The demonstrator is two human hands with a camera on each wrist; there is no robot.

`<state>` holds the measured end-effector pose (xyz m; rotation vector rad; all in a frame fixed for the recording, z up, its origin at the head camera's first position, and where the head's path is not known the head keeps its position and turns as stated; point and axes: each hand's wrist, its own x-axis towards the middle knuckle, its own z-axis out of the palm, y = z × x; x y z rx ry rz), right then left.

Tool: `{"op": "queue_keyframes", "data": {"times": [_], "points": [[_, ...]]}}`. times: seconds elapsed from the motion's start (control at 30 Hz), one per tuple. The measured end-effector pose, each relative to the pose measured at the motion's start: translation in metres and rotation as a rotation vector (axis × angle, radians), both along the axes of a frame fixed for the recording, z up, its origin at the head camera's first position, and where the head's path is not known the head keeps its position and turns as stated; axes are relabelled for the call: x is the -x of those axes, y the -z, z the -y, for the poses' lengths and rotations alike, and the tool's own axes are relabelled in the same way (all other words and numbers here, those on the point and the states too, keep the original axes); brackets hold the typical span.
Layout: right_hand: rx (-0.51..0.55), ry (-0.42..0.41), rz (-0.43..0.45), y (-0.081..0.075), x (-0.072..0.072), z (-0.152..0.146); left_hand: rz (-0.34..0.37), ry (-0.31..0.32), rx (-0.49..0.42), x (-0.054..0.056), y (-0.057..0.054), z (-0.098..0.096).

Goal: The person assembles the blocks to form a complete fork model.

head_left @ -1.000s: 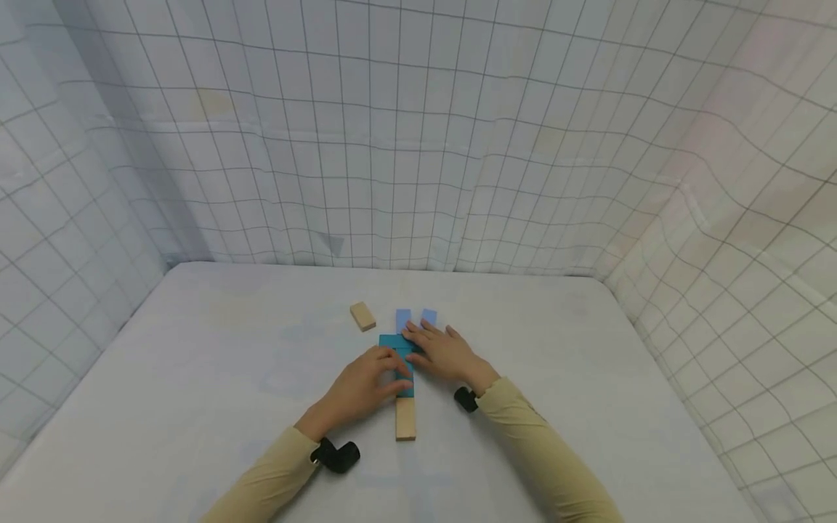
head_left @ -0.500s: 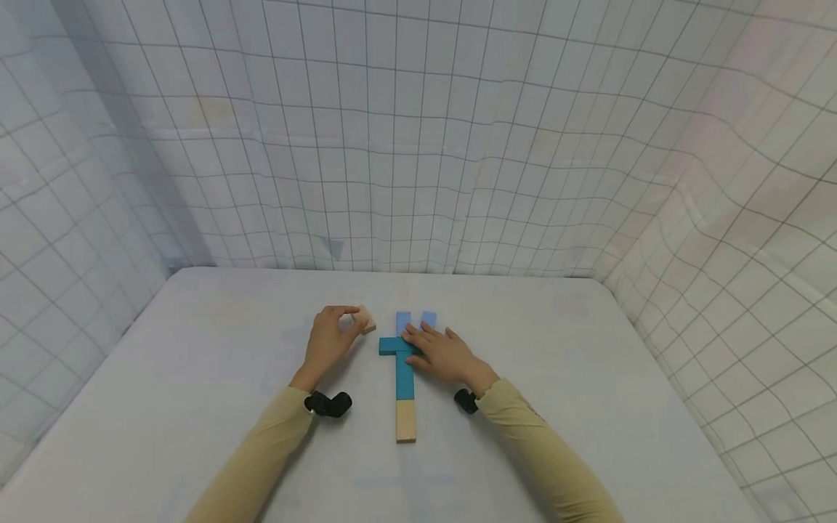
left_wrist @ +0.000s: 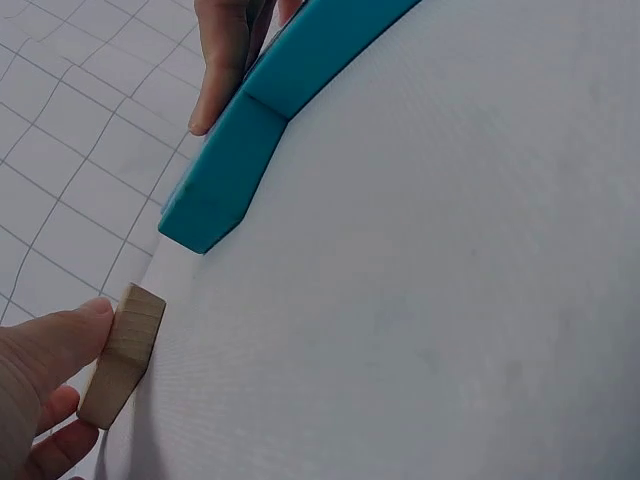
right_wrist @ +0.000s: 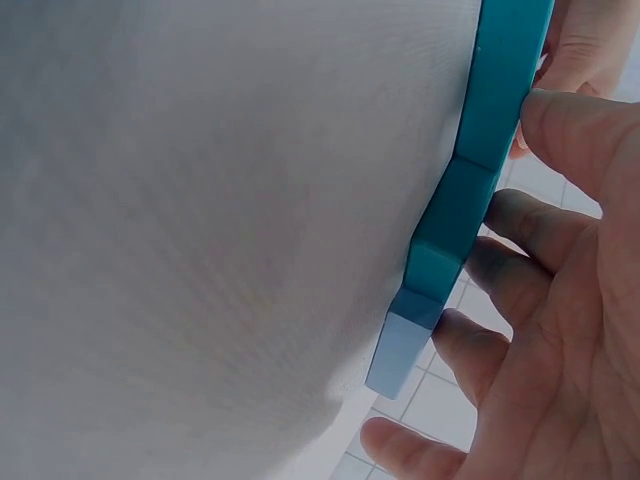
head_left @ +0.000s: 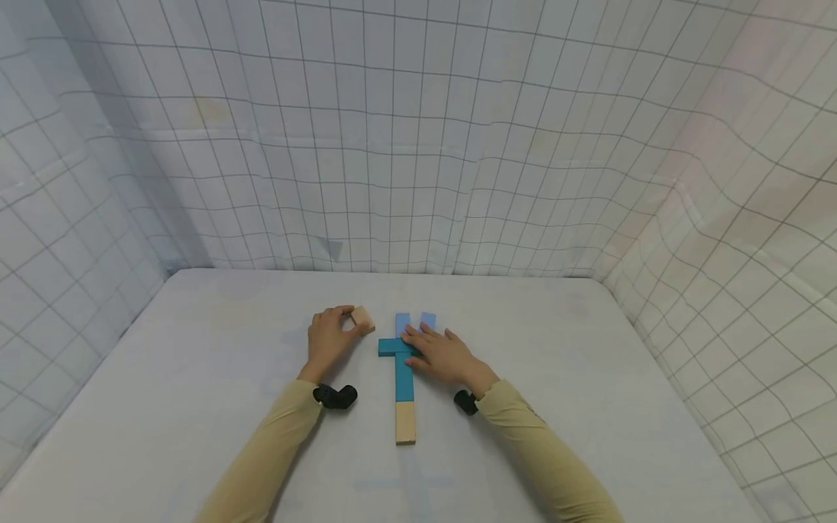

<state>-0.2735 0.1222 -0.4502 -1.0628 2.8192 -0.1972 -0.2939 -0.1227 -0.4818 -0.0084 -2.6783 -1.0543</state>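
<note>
My left hand [head_left: 330, 337] pinches a plain wooden block [head_left: 362, 318] between thumb and fingers, left of the block arrangement. In the left wrist view, this wooden block [left_wrist: 122, 358] is tilted against the thumb, close to the tabletop. My right hand [head_left: 447, 358] rests with spread, fairly straight fingers over a crosswise teal block [head_left: 389, 347]. A lengthwise teal block [head_left: 404, 378] meets it from below, forming a T. In the right wrist view, the fingertips touch the tops of the teal blocks [right_wrist: 455, 210] and reach a light-blue block [right_wrist: 400, 352].
Another wooden block [head_left: 405, 423] continues the T's stem toward the person. Two light-blue blocks lie beyond the crossbar: one block [head_left: 402, 323] directly behind it, the other block [head_left: 429, 319] slightly right. A white table [head_left: 196, 407] ends at a gridded curtain [head_left: 405, 181].
My left hand has left the lengthwise teal block, moved forward and left, and taken hold of the far wooden block. My right hand has stayed in place.
</note>
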Motion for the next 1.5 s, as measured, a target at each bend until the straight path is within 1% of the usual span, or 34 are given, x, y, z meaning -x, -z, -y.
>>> {"op": "queue_keyframes", "data": {"times": [0.13,0.27,0.43,0.6,0.83,1.07,1.17,1.5], "points": [[0.003,0.004,0.001,0.000,0.000,0.000,0.007,-0.011,0.006,0.001,-0.001,-0.002],[0.004,0.008,0.002,-0.001,0.000,-0.001,0.007,-0.007,-0.004,0.001,-0.002,-0.004],[-0.008,0.016,0.002,0.001,0.000,0.000,0.016,-0.006,-0.012,0.001,-0.001,-0.007],[0.006,0.014,0.008,0.003,0.001,0.001,0.015,-0.004,-0.028,0.002,0.001,-0.010],[-0.006,-0.002,-0.026,0.004,0.001,-0.002,-0.020,0.000,-0.033,0.002,0.004,-0.013],[-0.004,-0.003,-0.026,0.003,0.001,-0.001,-0.060,-0.002,-0.048,0.001,0.007,-0.016],[-0.012,-0.003,-0.024,0.003,0.001,-0.001,-0.055,0.003,-0.052,0.001,0.007,-0.017],[-0.014,-0.003,-0.027,0.003,0.001,-0.001,-0.007,0.034,-0.076,0.001,0.007,-0.017]]}}
